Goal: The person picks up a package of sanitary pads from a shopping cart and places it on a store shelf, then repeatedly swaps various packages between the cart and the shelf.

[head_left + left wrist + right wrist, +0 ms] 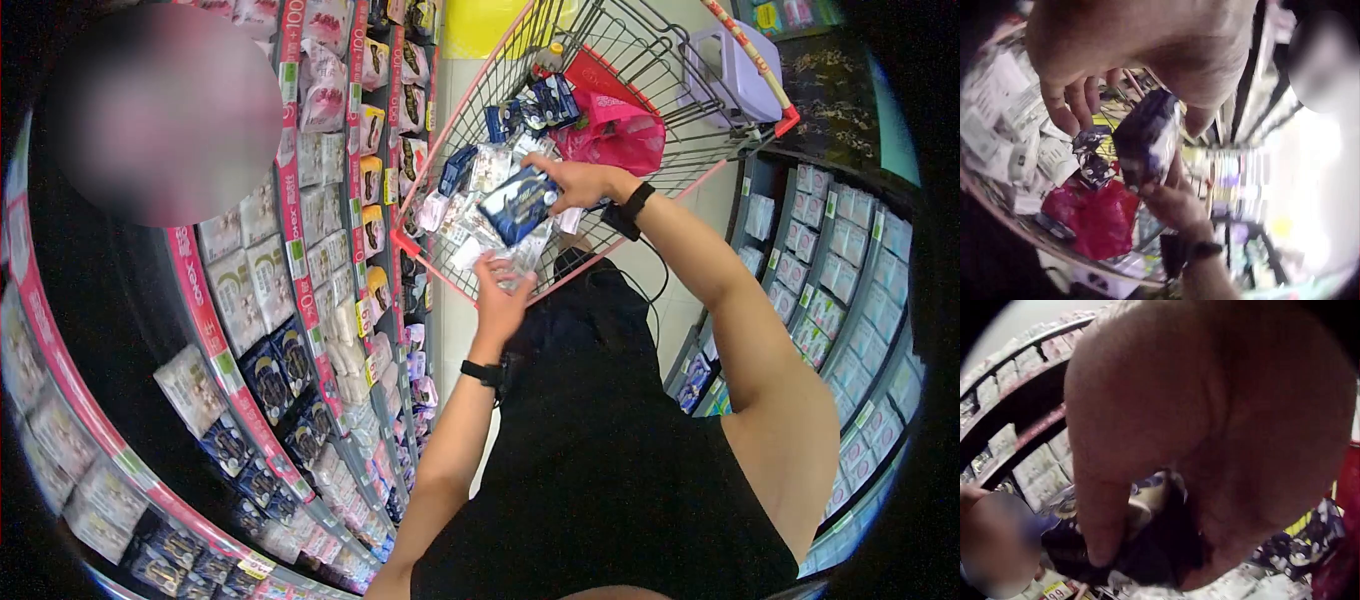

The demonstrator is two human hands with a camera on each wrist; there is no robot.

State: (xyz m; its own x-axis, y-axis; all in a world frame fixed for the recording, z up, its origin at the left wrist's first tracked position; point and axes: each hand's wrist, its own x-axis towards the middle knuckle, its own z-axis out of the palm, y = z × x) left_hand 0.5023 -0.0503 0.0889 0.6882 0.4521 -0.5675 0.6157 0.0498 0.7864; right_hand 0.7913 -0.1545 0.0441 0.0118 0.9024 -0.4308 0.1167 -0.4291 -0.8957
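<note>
Pinched at its far side by the person's R hand (585,188), thumb on top, was the dark-blue, rectangular, soft plastic pkt (518,208). From where I stood that grip looked narrow, abt. the pkt's thickness, w/ most of the printed face uncovered. The L hand (500,300) was open, fingers apart and slightly bent, close to the white plastic pkts (490,165); whether any fingertip bore on them, I couldn't tell.

The dark-blue pkt was tilted above the white pile, nearer the handle-less end of the pink-rimmed wire cart (405,243) than its handle. Other navy pkts (555,100) and a crinkled magenta plastic bag (620,130) lay farther up the cart.

To handle it well, IMO, a light, steady pinch was best b/c the soft wrap could crease or slip if squeezed hard at one spot. The wrist wanted to turn slowly, keeping the pkt's corners off the wire edge & the loose pile. The L hand was well placed to support the free end, palm up, or to hold back sliding white pkts. Both forearms needed room over the rim, w/o the dark wristbands (482,373) snagging.
</note>
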